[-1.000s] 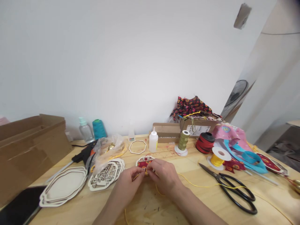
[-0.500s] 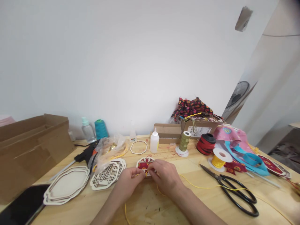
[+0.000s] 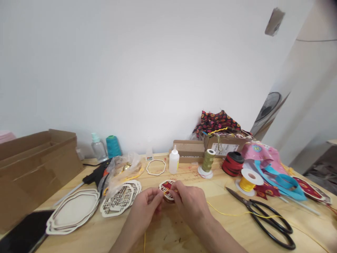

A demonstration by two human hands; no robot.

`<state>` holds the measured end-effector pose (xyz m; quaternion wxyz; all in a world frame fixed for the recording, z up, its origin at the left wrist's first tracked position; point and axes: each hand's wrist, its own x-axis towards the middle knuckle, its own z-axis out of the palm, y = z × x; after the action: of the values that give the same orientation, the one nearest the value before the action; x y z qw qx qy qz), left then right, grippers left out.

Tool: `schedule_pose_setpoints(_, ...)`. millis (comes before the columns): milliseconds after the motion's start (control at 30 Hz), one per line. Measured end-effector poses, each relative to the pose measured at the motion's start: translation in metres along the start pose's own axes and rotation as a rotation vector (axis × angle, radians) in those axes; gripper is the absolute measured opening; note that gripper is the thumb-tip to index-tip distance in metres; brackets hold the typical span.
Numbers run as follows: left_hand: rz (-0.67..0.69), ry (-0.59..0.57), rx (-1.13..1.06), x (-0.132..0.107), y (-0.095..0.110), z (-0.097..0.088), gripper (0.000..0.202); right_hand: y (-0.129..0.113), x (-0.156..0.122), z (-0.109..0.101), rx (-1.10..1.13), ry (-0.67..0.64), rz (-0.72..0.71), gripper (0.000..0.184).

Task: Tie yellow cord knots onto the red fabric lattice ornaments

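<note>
At the front middle of the table, a small ornament (image 3: 165,185) shows red patterned fabric under a pale wooden lattice. My left hand (image 3: 148,205) is closed at its near left edge, thumb and forefinger pinching yellow cord. My right hand (image 3: 191,201) is closed at its right side, fingertips on the cord and close to the ornament, covering part of it. The yellow cord (image 3: 226,213) trails right from my right hand across the scissors, and another length hangs below my left hand. The exact form of the cord between my fingertips is too small to tell.
Left of my hands lie lattice frames (image 3: 121,200), plain wooden plates (image 3: 73,211), a phone (image 3: 25,230) and a glue gun (image 3: 96,174). Black-handled scissors (image 3: 263,218) and a yellow cord spool (image 3: 247,181) are to the right. A white squeeze bottle (image 3: 173,161) stands behind.
The ornament has shifted a little to the right and turned between my hands. Both hands have moved slightly right with it, still pinching the cord.
</note>
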<state>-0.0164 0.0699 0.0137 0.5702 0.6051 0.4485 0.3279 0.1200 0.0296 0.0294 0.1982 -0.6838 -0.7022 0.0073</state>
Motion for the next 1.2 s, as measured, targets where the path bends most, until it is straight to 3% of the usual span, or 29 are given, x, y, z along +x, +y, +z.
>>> schedule_pose_setpoints(233,-0.02,0.021,0.114,0.0,0.0,-0.003,0.022,-0.002,-0.005,0.003,0.233,-0.012,0.02,0.013)
schedule_pose_setpoints(333,-0.012,0.013,0.176,0.002,-0.006,-0.005,0.021,-0.002,-0.006,0.009,0.539,-0.112,0.099,0.013)
schedule_pose_setpoints(500,0.018,-0.011,0.228,0.001,-0.01,-0.004,0.02,0.003,-0.003,0.007,1.174,-0.495,0.3,0.027)
schedule_pose_setpoints(667,0.018,-0.044,0.15,-0.002,-0.002,-0.001,0.021,0.002,-0.001,0.002,1.489,-0.481,0.325,0.029)
schedule_pose_setpoints(733,-0.02,-0.074,0.068,-0.001,-0.002,-0.001,0.02,-0.002,0.0,0.007,1.466,-0.457,0.312,0.025)
schedule_pose_setpoints(967,-0.222,-0.116,-0.123,-0.002,-0.006,-0.009,0.017,-0.01,-0.002,0.03,1.064,-0.251,0.124,0.01)
schedule_pose_setpoints(1200,-0.259,-0.145,-0.161,-0.002,-0.005,-0.009,0.028,-0.006,-0.005,0.026,0.624,-0.142,-0.074,0.017)
